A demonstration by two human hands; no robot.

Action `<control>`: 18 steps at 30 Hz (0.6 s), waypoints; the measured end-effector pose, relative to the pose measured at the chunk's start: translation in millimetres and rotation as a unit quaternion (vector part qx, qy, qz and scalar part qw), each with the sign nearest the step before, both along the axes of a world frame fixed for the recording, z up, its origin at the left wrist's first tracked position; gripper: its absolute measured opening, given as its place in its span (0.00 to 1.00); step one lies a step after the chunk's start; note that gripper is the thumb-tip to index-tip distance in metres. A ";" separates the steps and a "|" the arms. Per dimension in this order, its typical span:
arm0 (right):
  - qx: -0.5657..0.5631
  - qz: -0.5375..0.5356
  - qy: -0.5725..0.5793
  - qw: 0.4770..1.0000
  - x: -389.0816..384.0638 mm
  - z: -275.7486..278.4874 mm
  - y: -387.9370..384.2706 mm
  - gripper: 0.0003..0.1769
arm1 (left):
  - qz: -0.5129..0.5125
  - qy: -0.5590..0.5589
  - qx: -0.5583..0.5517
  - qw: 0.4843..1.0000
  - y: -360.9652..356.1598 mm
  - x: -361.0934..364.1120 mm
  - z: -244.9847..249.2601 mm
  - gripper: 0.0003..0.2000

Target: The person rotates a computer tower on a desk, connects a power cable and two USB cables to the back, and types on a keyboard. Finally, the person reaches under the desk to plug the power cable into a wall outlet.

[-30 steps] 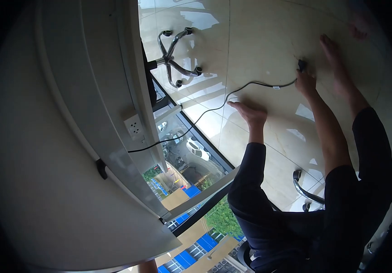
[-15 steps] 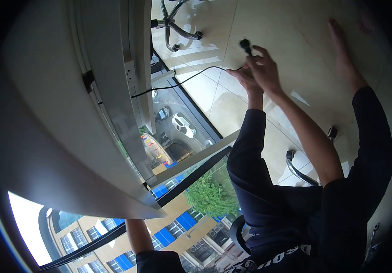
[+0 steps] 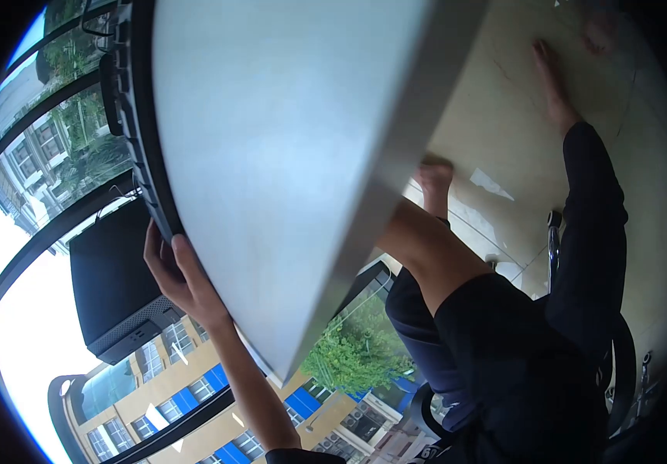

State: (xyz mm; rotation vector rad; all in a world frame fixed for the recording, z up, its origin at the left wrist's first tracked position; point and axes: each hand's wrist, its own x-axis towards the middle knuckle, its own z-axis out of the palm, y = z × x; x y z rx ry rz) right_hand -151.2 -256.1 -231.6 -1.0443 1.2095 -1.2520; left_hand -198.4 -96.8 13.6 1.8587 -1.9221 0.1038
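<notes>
My left hand (image 3: 186, 282) is at the near end of a black keyboard (image 3: 148, 139), which is seen edge-on along the white desk top (image 3: 271, 170). Its thumb and fingers close round the keyboard's end. My right forearm (image 3: 426, 251) reaches under the desk edge, which hides my right hand and whatever it may hold. A black desktop computer case (image 3: 113, 278) stands just beyond my left hand.
Large windows (image 3: 63, 209) with dark frames line the far side, with buildings and trees outside. My feet (image 3: 550, 73) are on the tiled floor (image 3: 496, 108). A chrome chair leg (image 3: 554, 240) stands near my legs.
My view has risen over the desk top. My right hand, earlier in sight under the desk with a black cable and its black end piece, is now hidden. My left hand has come into view.
</notes>
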 end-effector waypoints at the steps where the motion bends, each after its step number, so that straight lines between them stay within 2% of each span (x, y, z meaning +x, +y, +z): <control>1: 0.001 0.001 0.003 1.000 3.0 0.4 -2.1 0.18 | -0.007 0.014 -0.005 1.000 -0.2 1.0 -0.5 0.29; 2: 0.001 0.006 0.003 1.000 8.3 0.4 -2.8 0.18 | 0.011 0.024 0.003 1.000 1.4 -0.6 1.9 0.28; 5: 0.001 0.008 0.008 1.000 17.5 0.2 4.3 0.17 | -0.048 -0.087 -0.059 0.993 -5.1 13.1 -1.3 0.30; 8: -0.009 0.000 0.011 1.000 -1.8 -10.3 8.6 0.16 | 0.006 0.024 0.006 1.000 1.0 2.5 3.7 0.29; 12: -0.024 -0.014 0.009 1.000 -20.2 -23.4 9.2 0.14 | 0.006 0.015 0.014 1.000 2.1 -11.1 1.1 0.29; 14: -0.036 -0.033 -0.002 0.999 -21.8 -30.3 6.0 0.14 | -0.060 0.051 -0.002 0.997 -6.3 -3.9 -8.3 0.30; 16: -0.043 -0.040 -0.023 0.998 -19.9 -35.3 17.4 0.13 | -0.045 -0.010 -0.020 0.999 -4.7 3.5 -3.4 0.29; 18: -0.051 -0.041 -0.040 0.997 -23.9 -34.3 28.9 0.13 | -0.017 -0.011 0.013 1.000 0.1 8.2 10.0 0.29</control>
